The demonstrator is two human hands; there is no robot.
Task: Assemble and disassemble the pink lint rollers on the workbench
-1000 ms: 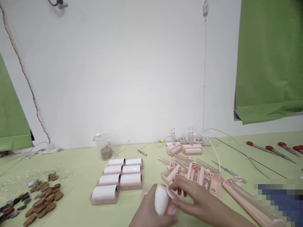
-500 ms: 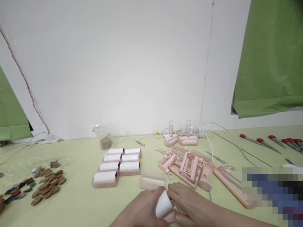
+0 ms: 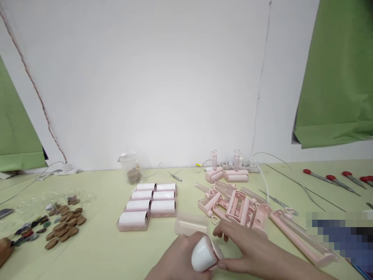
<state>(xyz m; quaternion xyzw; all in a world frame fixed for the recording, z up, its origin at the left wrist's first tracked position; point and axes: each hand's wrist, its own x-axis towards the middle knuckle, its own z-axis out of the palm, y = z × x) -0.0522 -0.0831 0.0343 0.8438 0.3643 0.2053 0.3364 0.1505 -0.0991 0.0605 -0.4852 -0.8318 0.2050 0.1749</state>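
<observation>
My left hand (image 3: 183, 256) is closed around a white roll (image 3: 201, 254) with a pink end piece, which looks like a lint roller, low in the middle of the head view. The roll is tilted, its pink end facing right. My right hand (image 3: 241, 243) is beside that end, its thumb touching or very near the pink part and its other fingers raised apart from it. Just beyond my left hand lies a clear cover (image 3: 190, 224). Two columns of white rolls in pink holders (image 3: 133, 219) are to the left. Pink frames and handles (image 3: 237, 206) are heaped beyond my right hand.
Pink rollers (image 3: 236, 175) and a power strip (image 3: 253, 167) are by the wall. A plastic cup in a bag (image 3: 132, 171) stands behind the rows. Brown discs (image 3: 62, 229) lie left, near another person's hand (image 3: 5, 249). Red-handled tools (image 3: 332, 178) and cables lie right.
My right hand has lifted its fingers off the roll and opened to the right. The roll has turned in my left hand, showing its pink end. The camera view has shifted slightly left.
</observation>
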